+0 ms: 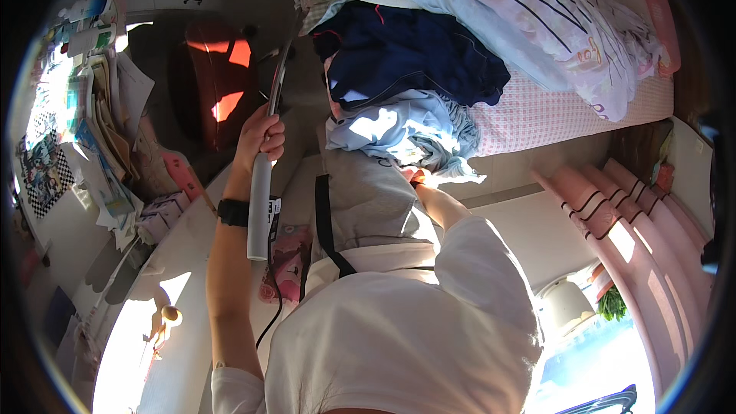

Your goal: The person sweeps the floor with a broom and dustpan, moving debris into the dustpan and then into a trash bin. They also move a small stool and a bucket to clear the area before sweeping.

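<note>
My left hand (262, 136) is wrapped round a long, thin pole (282, 69) with a pale grey cylindrical handle (260, 211). The pole points away from me, up past the near-left corner of the bed. Beside the bed's near edge, my right hand (414, 175) is at the lower rim of a crumpled light blue garment (399, 126). Strong sunlight and cloth hide most of its fingers, so its grip is unclear. A dark navy garment (406, 54) lies just beyond the blue one.
More bedding and a pale printed quilt (544, 23) cover the pink checked bed (529, 115). At left are a red chair (218, 69) and a cluttered desk with papers (115, 100). Pink curtains (636, 253) hang at right. A black cord (270, 322) runs down beside me.
</note>
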Action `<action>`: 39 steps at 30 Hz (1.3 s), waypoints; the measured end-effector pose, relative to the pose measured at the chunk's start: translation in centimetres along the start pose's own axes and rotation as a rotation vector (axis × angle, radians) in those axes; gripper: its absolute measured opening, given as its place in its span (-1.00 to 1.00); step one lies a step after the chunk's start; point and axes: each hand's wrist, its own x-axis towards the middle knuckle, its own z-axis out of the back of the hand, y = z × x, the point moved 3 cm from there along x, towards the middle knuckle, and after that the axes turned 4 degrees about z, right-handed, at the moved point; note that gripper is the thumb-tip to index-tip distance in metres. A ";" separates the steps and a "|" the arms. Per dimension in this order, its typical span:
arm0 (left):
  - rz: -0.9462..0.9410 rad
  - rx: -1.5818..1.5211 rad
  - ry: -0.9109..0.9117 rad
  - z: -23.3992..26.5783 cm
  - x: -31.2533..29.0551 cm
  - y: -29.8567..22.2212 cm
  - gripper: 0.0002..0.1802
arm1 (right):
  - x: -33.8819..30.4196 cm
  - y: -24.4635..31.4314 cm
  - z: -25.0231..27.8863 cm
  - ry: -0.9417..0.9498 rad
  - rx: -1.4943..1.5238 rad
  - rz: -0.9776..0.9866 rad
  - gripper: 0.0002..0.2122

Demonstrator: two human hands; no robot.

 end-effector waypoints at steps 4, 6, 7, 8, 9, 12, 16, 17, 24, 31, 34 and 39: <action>0.007 -0.063 -0.020 -0.1 -0.9 0.8 -0.81 | -1.1 -1.3 -0.2 -0.064 0.103 0.035 -0.85; 0.006 -0.040 -0.051 -0.3 -1.5 1.3 -0.85 | -1.9 -1.9 0.1 -0.103 0.155 0.055 -0.84; -0.007 -0.017 -0.057 -0.4 -1.8 1.4 -0.86 | -2.1 -2.1 0.3 -0.122 0.181 0.070 -0.84; 0.000 -0.012 -0.073 -0.4 -2.2 1.4 -0.88 | -2.5 -2.4 0.7 -0.147 0.210 0.083 -0.84; 0.001 0.002 -0.076 -0.4 -2.6 1.5 -0.89 | -2.8 -2.7 1.1 -0.177 0.235 0.097 -0.83; -0.009 0.018 -0.042 -0.6 -3.3 1.2 -0.88 | -2.5 -3.5 3.7 -0.300 0.291 0.151 -0.83; -0.042 0.110 -0.048 -0.6 -3.6 0.8 -0.87 | -1.2 -2.8 9.8 -0.598 0.228 0.255 -0.81; -0.054 0.120 -0.018 -0.8 -3.4 0.8 -0.88 | -1.4 -2.1 11.6 -0.709 0.170 0.282 -0.79; -0.116 0.111 0.003 -1.2 -2.9 0.8 -0.88 | -3.2 7.3 22.3 -0.849 0.130 0.448 -0.82; -0.016 0.052 -0.016 -1.2 -2.0 -0.1 -0.88 | 2.4 18.6 37.6 -1.284 0.104 0.573 -0.82; -0.010 0.067 -0.007 -0.7 -1.1 -0.9 -0.89 | 5.6 24.0 40.8 -1.427 -0.004 0.636 -0.81; 0.039 -0.001 0.111 -0.1 1.0 -3.6 -0.87 | 8.1 30.1 50.7 -1.587 0.069 0.605 -0.78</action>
